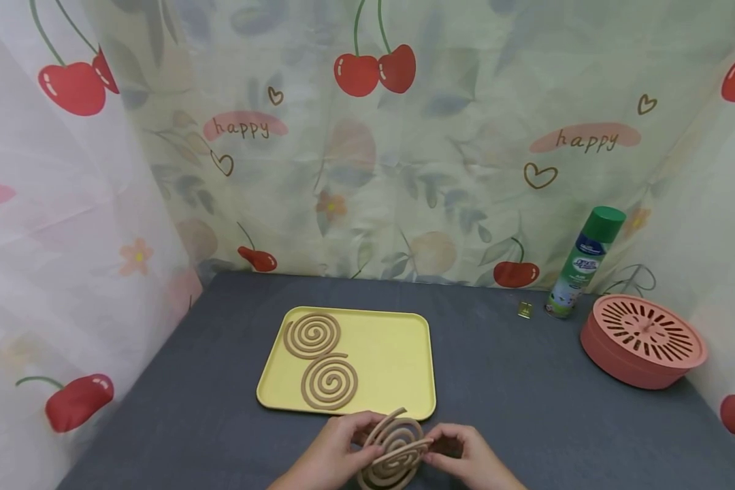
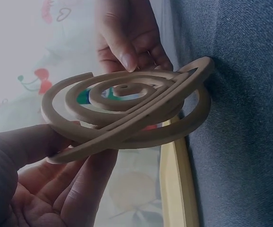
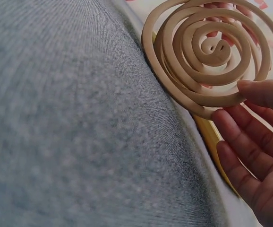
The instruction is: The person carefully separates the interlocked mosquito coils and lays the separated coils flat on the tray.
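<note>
Near the front of the table, both hands hold a nested pair of brown mosquito coils [image 1: 404,449], tilted up, with one spiral partly spread from the other. My left hand [image 1: 343,446] pinches the rim between thumb and fingers on the left side. On the opposite side, my right hand [image 1: 465,456] pinches the coils' edge with thumb and fingertips, as the right wrist view shows. Beyond the hands lies a yellow tray [image 1: 392,361]. Two single coils rest on its left half, an upper coil [image 1: 314,333] and a lower coil [image 1: 333,382].
At the back right a green spray can [image 1: 578,272] stands beside a small gold-coloured metal piece [image 1: 525,310]. A round pink box with a slotted lid [image 1: 643,340] sits at the right edge. Patterned curtains [image 1: 404,170] enclose the dark table [image 1: 502,367].
</note>
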### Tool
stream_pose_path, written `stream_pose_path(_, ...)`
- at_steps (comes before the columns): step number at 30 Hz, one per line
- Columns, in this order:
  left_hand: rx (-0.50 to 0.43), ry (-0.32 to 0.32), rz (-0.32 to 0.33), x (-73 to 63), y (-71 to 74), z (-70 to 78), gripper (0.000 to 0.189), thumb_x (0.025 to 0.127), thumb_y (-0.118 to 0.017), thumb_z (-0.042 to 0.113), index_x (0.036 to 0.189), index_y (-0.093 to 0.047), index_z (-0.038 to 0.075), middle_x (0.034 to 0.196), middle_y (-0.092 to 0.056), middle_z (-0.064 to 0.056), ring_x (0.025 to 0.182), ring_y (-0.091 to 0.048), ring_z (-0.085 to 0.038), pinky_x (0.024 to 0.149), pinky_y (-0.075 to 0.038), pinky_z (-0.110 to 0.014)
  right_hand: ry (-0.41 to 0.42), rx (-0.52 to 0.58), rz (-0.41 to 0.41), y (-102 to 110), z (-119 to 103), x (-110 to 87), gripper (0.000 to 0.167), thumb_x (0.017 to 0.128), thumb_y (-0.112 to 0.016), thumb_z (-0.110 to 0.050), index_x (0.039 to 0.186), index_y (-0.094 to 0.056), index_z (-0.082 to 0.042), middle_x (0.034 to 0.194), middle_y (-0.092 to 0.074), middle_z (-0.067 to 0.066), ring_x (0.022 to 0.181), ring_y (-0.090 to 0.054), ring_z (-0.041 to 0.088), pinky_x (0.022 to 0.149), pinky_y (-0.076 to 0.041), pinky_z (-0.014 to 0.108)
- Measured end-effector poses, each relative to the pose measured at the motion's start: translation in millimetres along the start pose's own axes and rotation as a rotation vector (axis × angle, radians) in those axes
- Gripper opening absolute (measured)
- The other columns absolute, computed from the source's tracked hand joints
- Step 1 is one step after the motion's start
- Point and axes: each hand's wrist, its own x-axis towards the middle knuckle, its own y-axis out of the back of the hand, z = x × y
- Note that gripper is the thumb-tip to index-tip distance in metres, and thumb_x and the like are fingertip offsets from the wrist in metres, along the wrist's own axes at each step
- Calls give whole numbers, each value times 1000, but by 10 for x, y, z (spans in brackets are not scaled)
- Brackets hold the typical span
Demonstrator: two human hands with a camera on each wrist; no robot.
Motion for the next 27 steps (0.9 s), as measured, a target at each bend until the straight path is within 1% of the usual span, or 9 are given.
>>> stream_pose_path(5, 23, -28, 9, -5, -6, -21, 28, 87, -64, 12, 114, -63, 5, 96, -68, -10, 76, -62, 1, 65, -50, -16, 12, 15, 0, 2, 29, -3, 29, 91, -54, -2, 101, -48, 25, 94, -67, -13, 87, -64, 3, 76, -52, 20)
stream_pose_path(8, 9, -18, 3, -3, -2, -29, 28, 87, -64, 13, 114, -62, 5, 96, -68, -11, 76, -62, 1, 65, -50, -16, 14, 26, -4, 4, 37, -6, 29, 91, -54, -1, 101, -47, 26, 94, -67, -12, 88, -64, 3, 76, -52, 20)
stream_pose_path(12, -15, 5, -1, 4, 5, -29, 28, 88, -64, 12, 115, -62, 5, 97, -68, -11, 76, -62, 0, 65, -50, -16, -12, 36, -2, 1, 17, -4, 31, 92, -54, -1, 102, -46, 27, 94, -67, -12, 87, -64, 2, 76, -52, 19)
stream_pose_path(18, -5, 1, 4, 3, 7, -27, 27, 88, -63, 11, 114, -63, 5, 97, -68, -11, 77, -62, 0, 65, -50, -16, -48, 21, 8, -14, -14, -3, 33, 91, -56, -5, 101, -47, 25, 92, -67, -12, 86, -64, 2, 75, -51, 19)
stream_pose_path(23, 0, 3, -5, 4, 11, -28, 27, 88, -63, 10, 114, -62, 6, 97, -68, -10, 75, -62, 0, 65, -50, -16, -37, 9, 8, -23, -15, -5, 32, 91, -56, -5, 99, -48, 24, 92, -67, -12, 86, -63, 2, 75, -51, 20)
stream_pose_path(27, 25, -16, -11, -2, 11, -26, 27, 88, -62, 10, 115, -62, 6, 97, -68, -10, 76, -62, 0, 65, -50, -16, -26, -3, 5, -26, -13, -9, 31, 91, -56, -5, 98, -48, 24, 91, -66, -13, 84, -63, 1, 74, -51, 20)
